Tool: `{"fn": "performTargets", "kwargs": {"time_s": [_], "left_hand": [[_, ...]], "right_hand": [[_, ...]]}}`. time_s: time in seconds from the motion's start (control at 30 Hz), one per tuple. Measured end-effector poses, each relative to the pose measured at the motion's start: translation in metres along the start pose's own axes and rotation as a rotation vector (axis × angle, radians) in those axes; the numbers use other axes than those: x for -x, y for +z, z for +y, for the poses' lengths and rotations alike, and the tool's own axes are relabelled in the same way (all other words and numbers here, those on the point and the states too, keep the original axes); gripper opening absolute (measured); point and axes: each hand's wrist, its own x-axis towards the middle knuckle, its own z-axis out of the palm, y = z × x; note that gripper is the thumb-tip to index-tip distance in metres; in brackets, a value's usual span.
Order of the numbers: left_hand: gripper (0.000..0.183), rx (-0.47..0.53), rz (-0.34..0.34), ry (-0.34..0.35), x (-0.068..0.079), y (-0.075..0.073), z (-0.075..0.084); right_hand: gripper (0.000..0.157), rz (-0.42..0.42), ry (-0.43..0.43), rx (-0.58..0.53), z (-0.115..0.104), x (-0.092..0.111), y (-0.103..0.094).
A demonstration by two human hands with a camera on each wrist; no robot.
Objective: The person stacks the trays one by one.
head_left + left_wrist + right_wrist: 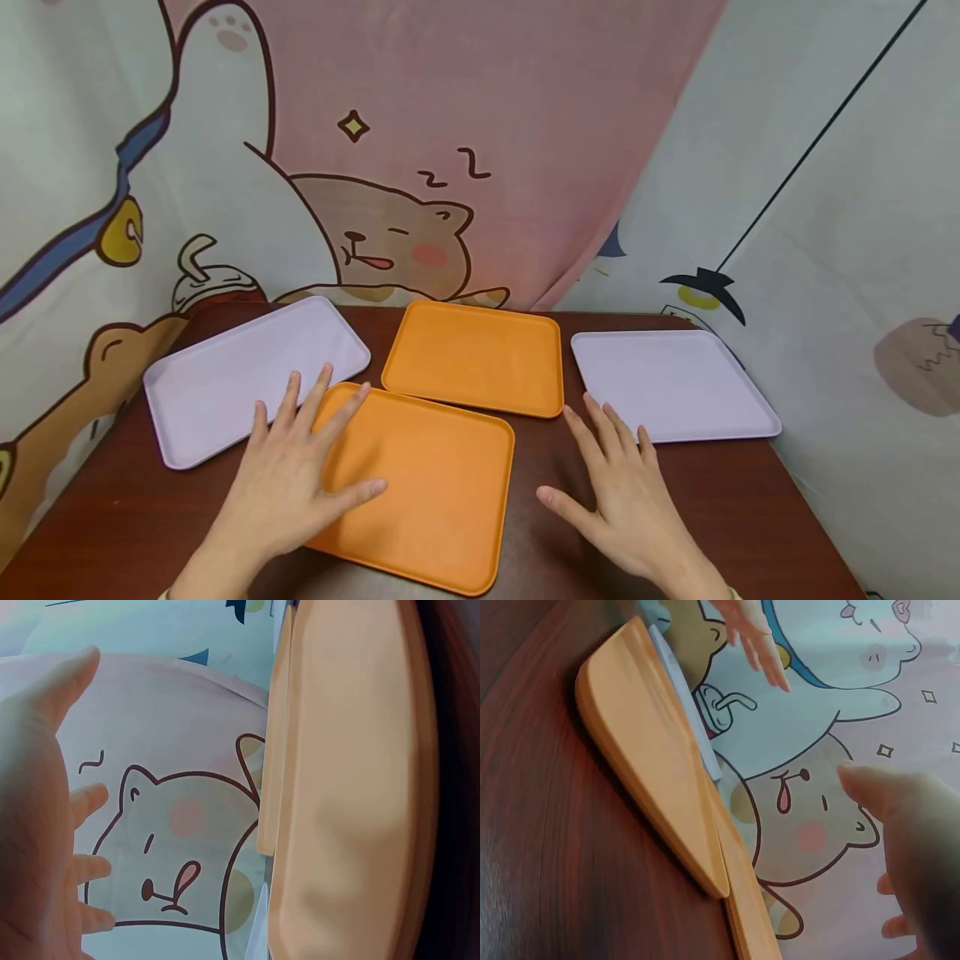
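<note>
Left hand (288,471) and right hand (622,492), fingers apart, would best grip the nearer orange tray (427,487) at nine and three o'clock.

1. Near tray (427,492): plain solid orange, looking paler, almost peach, in the left wrist view.
2. Far tray (476,358): the same plain orange.
3. Left tray (225,367): plain pale lavender.
4. Right tray (667,383): also plain pale lavender.
5. Tabletop (750,508): dark reddish brown, with streaky wood grain in the right wrist view.
6. Cloth (555,125): dusty pink in the middle, greyish white at both sides, printed with dark-outlined cartoons.
7. Sleeping animal (408,208): tan face, round pink cheek, pink tongue, dark brown nose.
8. Star (353,126): yellow, outlined in brown.
9. Band (142,137): blue with dark edges.
10. Bell (116,237): golden yellow.
11. Hat (708,279): black, over a yellow patch.
</note>
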Motion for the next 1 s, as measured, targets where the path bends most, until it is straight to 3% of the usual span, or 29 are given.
{"fn": "performTargets", "kwargs": {"time_s": [0.23, 0.5, 0.67, 1.0], "left_hand": [[0.101, 0.097, -0.025, -0.028, 0.000, -0.003, -0.003], [0.099, 0.177, -0.014, -0.070, 0.001, 0.000, -0.015], [0.097, 0.207, -0.010, -0.094, 0.000, 0.004, -0.021], [0.088, 0.370, -0.107, -0.208, 0.002, 0.005, -0.029]], "right_hand": [[0.089, 0.004, 0.050, -0.170, -0.008, 0.002, -0.001], [0.092, -0.069, 0.192, -0.354, -0.019, 0.000, -0.001], [0.093, -0.092, 0.233, -0.449, -0.023, -0.001, 0.001], [0.081, -0.056, 0.269, -0.661, -0.028, 0.002, 0.014]]}}
